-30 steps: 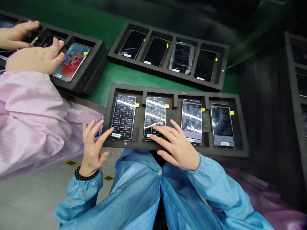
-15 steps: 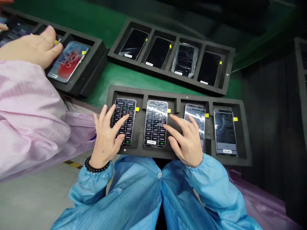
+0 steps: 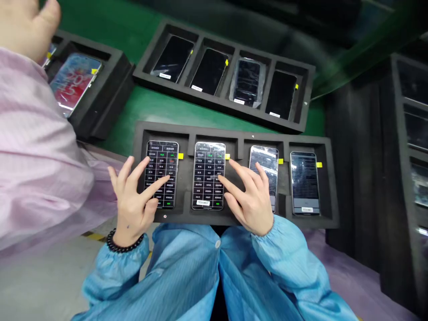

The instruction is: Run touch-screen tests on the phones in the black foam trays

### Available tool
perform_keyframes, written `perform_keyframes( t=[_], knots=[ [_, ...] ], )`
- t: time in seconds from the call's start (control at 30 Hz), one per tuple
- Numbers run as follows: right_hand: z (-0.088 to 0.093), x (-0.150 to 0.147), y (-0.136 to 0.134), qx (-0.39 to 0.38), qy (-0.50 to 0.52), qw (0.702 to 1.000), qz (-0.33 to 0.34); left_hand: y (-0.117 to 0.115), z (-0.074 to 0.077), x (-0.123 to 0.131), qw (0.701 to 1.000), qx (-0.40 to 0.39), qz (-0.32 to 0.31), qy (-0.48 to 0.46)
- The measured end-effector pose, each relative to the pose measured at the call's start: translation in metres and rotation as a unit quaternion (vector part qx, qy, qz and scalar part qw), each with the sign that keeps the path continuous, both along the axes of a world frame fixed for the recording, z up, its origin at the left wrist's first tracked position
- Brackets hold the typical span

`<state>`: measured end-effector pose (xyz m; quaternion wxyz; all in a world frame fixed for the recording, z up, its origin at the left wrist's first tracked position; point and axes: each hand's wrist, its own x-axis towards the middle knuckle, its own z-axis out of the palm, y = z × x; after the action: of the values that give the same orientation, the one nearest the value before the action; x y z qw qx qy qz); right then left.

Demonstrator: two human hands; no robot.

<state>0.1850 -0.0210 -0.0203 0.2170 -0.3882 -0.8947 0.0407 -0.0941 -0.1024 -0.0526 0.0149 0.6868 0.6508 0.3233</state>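
Several smartphones lie face up in a black foam tray in front of me. My left hand has its fingers spread over the leftmost phone; the index fingertip is at the right side of its lit button grid. My right hand, fingers apart, reaches to the second phone, its index fingertip at the right column of a similar grid. Part of the third phone is hidden behind that hand. The rightmost phone shows lines of text. Yellow tabs stick out beside the phones.
Behind stands another foam tray with several dark-screened phones, one in a clear wrapper. At left, a co-worker's hand is above a tray holding a lit phone. Stacked trays stand at right on the green table.
The view has shifted, so the trays appear further left. My left index fingertip has moved lower on the leftmost phone's grid. The co-worker's hand has lifted away from the lit phone.
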Motion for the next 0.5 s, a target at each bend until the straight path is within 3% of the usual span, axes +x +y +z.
perform_keyframes(
  t=[0.17, 0.33, 0.4, 0.5],
  knots=[
    [-0.001, -0.002, 0.001, -0.027, -0.028, 0.999, -0.015, 0.002, 0.001, 0.0, 1.0, 0.002, -0.006, 0.0],
    [-0.001, 0.003, 0.002, -0.033, 0.039, 0.999, -0.004, 0.005, 0.005, -0.001, 0.998, -0.056, -0.017, 0.021],
    [0.01, 0.006, 0.006, -0.04, 0.093, 0.995, 0.002, 0.005, 0.008, -0.001, 0.999, -0.034, 0.004, 0.002],
    [0.045, 0.01, 0.007, -0.052, 0.195, 0.979, 0.026, 0.006, 0.012, 0.002, 0.996, 0.077, 0.039, -0.023]
  ],
)
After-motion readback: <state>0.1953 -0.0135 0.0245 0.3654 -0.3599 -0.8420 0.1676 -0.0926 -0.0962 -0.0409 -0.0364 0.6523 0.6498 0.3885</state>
